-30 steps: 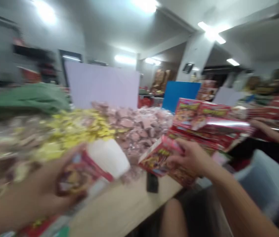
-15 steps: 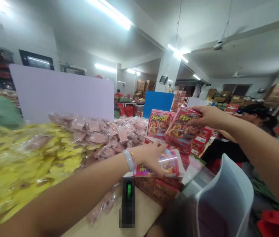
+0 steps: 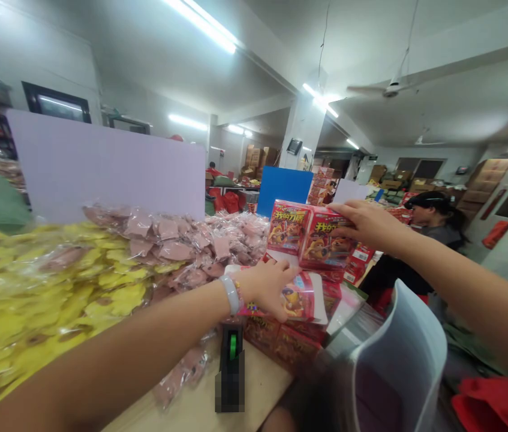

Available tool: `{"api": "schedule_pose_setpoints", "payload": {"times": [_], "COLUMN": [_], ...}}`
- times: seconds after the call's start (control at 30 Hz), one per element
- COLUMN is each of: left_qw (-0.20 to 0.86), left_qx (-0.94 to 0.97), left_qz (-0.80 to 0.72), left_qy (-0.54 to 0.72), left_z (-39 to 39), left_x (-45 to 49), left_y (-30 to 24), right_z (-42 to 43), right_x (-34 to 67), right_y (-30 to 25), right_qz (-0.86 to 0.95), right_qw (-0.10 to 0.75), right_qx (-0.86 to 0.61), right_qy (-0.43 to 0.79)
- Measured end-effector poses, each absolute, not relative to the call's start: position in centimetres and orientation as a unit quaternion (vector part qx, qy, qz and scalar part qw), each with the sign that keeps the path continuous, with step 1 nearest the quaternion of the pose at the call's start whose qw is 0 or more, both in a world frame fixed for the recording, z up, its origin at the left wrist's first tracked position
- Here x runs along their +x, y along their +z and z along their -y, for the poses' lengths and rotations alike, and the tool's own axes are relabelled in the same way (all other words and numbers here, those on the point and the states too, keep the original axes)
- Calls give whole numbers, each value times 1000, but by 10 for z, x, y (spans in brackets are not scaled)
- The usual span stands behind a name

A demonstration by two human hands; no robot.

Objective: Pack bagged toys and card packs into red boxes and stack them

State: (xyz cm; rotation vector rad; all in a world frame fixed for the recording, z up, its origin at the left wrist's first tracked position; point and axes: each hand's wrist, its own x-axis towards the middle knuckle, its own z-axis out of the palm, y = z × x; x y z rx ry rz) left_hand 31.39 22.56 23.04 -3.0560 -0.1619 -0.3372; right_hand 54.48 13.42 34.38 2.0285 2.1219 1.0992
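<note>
My left hand [image 3: 269, 288], with a pale bangle at the wrist, lies over a red printed box [image 3: 303, 297] with white flaps standing out at its ends. The thumb is on the near side and the fingers reach across the far side. My right hand [image 3: 355, 222] grips the top of an upright red printed box [image 3: 323, 243], fingers over its front. A matching upright box [image 3: 286, 228] stands against it on the left. Beneath my left hand are stacked more red boxes [image 3: 296, 348].
Pink bagged pieces [image 3: 209, 246] and yellow bagged pieces [image 3: 101, 300] are heaped on the left. A black tool with a green part [image 3: 232, 360] lies on the table [image 3: 262, 390]. A pale open container [image 3: 397, 360] stands at front right. A co-worker [image 3: 438, 222] sits at right.
My right hand has brought its box left and slightly down, setting it upright beside the matching box. My left hand remains on the flapped box. The view has shifted slightly.
</note>
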Motion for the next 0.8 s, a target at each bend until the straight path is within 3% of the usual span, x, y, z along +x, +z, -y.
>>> {"api": "schedule_pose_setpoints", "payload": {"times": [0.17,0.33,0.53,0.67,0.73,0.8], "left_qw": [32,42,31,23,-1,-70], "left_qx": [-992,-992,-992,-992,-990,-980], "left_qz": [49,49,32,33,30,34], "left_qy": [-108,-106,-122,-123,-135,-182], "left_z": [-223,-224,-226,-232,-235,-232], "left_x": [313,311,309,313,308,295], "left_y": [231,231,227,225,229,235], "right_z": [-142,-137,-141,-149,-142,-123], "right_x": [542,523,550,554,549,535], "right_y": [340,336,336,324,319,309], "right_qz": [-656,-710,-646,-602,-604,-585], "right_qw": [-16,18,8,28,-14,-118], "right_qx": [669,601,713,721,716,717], "right_qy": [349,365,274,344,349,360]}}
